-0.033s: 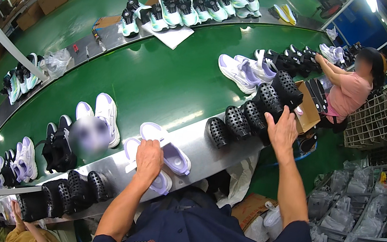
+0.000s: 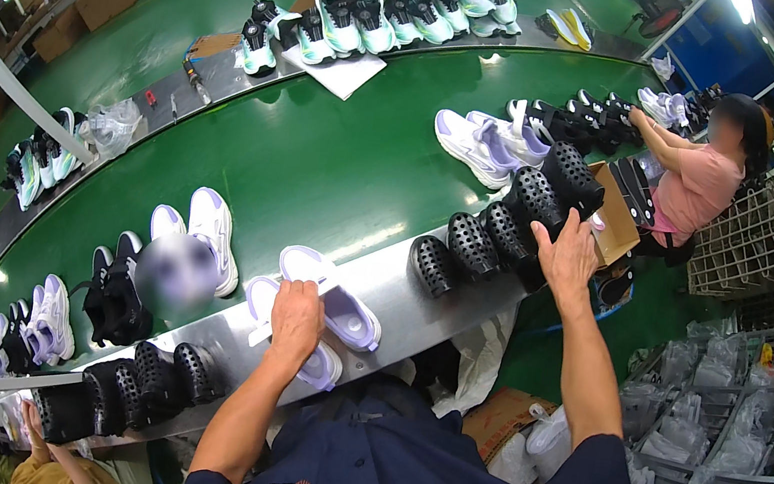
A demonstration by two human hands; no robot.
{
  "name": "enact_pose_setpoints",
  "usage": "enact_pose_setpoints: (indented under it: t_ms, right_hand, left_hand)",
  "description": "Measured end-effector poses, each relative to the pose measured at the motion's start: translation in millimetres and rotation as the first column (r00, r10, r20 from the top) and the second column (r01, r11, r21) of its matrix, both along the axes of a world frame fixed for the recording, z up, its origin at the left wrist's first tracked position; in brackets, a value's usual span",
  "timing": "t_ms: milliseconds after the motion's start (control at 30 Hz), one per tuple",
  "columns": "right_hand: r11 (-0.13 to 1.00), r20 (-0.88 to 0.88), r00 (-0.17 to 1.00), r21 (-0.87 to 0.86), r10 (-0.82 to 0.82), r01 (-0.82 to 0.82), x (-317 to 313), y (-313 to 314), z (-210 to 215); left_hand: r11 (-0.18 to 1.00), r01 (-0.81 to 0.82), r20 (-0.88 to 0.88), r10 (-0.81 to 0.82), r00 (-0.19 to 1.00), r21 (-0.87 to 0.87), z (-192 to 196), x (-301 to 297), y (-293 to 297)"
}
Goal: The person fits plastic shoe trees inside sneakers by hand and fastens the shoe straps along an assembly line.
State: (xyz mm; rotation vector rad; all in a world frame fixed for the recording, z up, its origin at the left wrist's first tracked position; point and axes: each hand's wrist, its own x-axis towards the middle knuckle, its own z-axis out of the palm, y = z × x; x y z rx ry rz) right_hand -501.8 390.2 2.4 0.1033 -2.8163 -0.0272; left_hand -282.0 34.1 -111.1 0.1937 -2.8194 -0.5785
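The tabletop (image 2: 430,322) is smooth, shiny metal. The perforated black forms (image 2: 473,246) look like glossy plastic, the sleeve (image 2: 594,483) matt cloth.

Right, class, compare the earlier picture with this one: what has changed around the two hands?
Nothing has visibly changed: no hand has taken hold of anything new or let go. The left hand is still at the lavender-lined shoes, and the right hand is still by the black forms.

Lavender-white shoe pair (image 2: 356,325), black perforated forms (image 2: 473,246), clustered
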Motion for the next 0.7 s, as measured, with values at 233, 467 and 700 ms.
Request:
enact_pose_setpoints:
  t_ms: [233,467,700]
  right_hand:
    - [0.957,-0.016,0.98,0.219,0.198,-0.19,-1.4,7.3,13.7]
    - [0.845,0.677,0.515,-0.349,0.526,-0.404,132.3,-98.1,34.3]
    - [0.864,0.622,0.599,-0.355,0.504,-0.358,153.4,-154.3,-36.2]
  left_hand:
    - [0.991,0.049,0.054,-0.056,0.997,0.122,3.0,-2.0,-13.7]
    - [0.94,0.031,0.233,-0.116,0.966,0.339,-1.4,-27.5,-11.5]
    - [0.89,0.24,0.161,-0.322,0.933,0.388,7.3,-45.2,6.4]
